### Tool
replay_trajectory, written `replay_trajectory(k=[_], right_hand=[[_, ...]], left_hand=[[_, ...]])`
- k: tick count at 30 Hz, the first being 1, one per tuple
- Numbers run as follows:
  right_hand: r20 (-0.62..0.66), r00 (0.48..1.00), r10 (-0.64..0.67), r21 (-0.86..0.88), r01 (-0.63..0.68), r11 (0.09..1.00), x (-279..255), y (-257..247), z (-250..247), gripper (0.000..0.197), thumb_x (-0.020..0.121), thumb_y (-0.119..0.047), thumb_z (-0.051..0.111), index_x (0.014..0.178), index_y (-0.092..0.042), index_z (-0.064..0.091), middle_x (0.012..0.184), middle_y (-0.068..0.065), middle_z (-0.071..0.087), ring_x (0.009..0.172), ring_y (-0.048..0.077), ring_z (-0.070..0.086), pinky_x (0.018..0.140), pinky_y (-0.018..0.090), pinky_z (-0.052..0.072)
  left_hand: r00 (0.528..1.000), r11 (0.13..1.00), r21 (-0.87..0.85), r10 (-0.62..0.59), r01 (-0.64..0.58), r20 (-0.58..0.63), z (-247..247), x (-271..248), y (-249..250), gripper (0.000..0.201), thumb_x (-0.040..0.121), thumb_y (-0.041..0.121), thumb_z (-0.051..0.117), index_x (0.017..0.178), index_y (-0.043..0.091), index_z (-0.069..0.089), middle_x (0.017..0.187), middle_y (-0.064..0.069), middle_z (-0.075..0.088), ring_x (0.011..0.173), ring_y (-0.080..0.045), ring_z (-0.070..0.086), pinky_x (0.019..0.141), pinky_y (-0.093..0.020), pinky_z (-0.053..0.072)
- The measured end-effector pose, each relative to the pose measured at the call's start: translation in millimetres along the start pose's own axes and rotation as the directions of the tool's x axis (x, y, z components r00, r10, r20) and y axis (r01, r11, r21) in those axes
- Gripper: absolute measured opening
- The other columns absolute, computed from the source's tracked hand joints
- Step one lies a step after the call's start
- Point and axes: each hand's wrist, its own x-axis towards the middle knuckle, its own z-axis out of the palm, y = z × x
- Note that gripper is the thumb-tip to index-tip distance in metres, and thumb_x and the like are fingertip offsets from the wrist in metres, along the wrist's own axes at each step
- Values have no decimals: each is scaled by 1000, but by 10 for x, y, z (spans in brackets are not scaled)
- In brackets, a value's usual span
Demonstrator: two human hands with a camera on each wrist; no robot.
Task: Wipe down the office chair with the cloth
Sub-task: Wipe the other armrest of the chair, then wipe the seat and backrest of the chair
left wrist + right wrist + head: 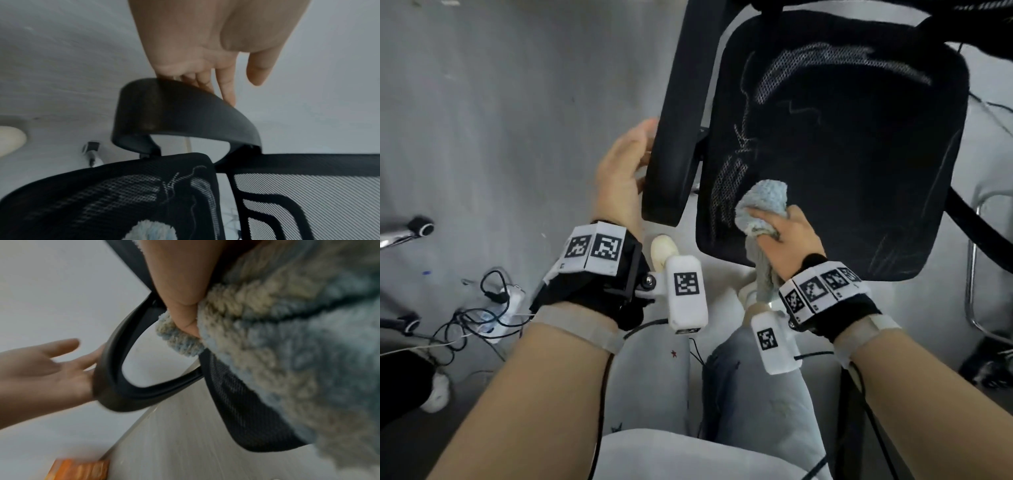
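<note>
Head view: the right hand (787, 236) wipes the seat while the left hand (625, 171) steadies the armrest (671, 144).

The right hand's fingers are curled round the bunched blue cloth (763, 202), pressing it on the front left part of the office chair (842, 147) mesh seat; the left hand lies open, straight fingers against the armrest's outer side. Best to keep the cloth flat and firm, in overlapping strokes, with the left hand braced so the chair does not swivel.

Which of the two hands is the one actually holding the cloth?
The right hand: it grips the blue cloth on the mesh seat. The left hand holds no cloth and rests against the armrest.
</note>
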Motion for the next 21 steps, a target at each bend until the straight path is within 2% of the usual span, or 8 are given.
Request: replay_trajectory(k=[3,5,7,12,14,16,18,21], right_hand=[[-49,998,33,111,-27,993,73,210,-75,42,91,-22,49,129,-41,48,110,2,35,88,18,46,87,30,44],[-63,997,40,159,-29,987,105,341,-123,43,92,-21,49,130,-40,47,104,-2,32,82,12,42,80,26,42],[-87,996,36,200,-18,980,126,445,-182,43,92,-20,49,129,-40,47,102,-3,32,75,10,41,77,24,40],[-98,995,-5,225,27,974,291,618,-313,44,91,-21,49,130,-41,46,103,-2,33,84,12,44,80,23,41],[-92,994,-61,164,76,984,437,627,-353,46,91,-20,48,132,-40,43,106,-1,33,87,13,43,79,22,39],[-104,986,-133,80,141,987,617,584,-394,48,91,-21,48,134,-41,41,114,4,35,89,15,43,77,25,40],[-144,965,-221,-29,219,975,813,478,-420,49,90,-22,48,134,-41,41,125,8,36,97,21,46,80,31,45],[-170,916,-363,-268,311,912,1118,305,-309,48,88,-26,46,134,-41,40,135,12,33,118,30,39,93,44,43]], left_hand=[[953,949,143,294,-282,-74,194,-108,131,28,86,15,51,113,16,58,117,-11,52,101,-7,54,90,-21,46],[878,833,303,478,-463,29,379,-194,182,26,81,14,52,105,22,57,109,-7,49,103,-10,49,98,-24,41],[873,819,302,462,-487,155,605,-296,172,23,81,13,51,98,26,60,99,2,56,94,-7,54,90,-22,44],[958,903,387,78,-185,276,1014,-235,-318,20,87,10,51,95,25,62,93,9,62,86,-4,57,86,-19,46],[985,895,446,-69,-9,158,987,-107,-663,23,88,6,50,99,22,62,93,7,60,84,-2,55,85,-18,44],[986,870,467,-168,158,-20,877,-15,-971,26,86,5,51,105,20,62,92,5,60,89,-8,55,94,-30,46],[958,846,452,-221,282,-184,727,46,-1206,33,85,4,52,115,13,59,104,-4,60,101,-19,56,99,-41,44],[904,798,443,-288,410,-317,486,130,-1457,47,86,3,51,131,13,46,132,-12,51,120,-26,50,103,-42,40]])
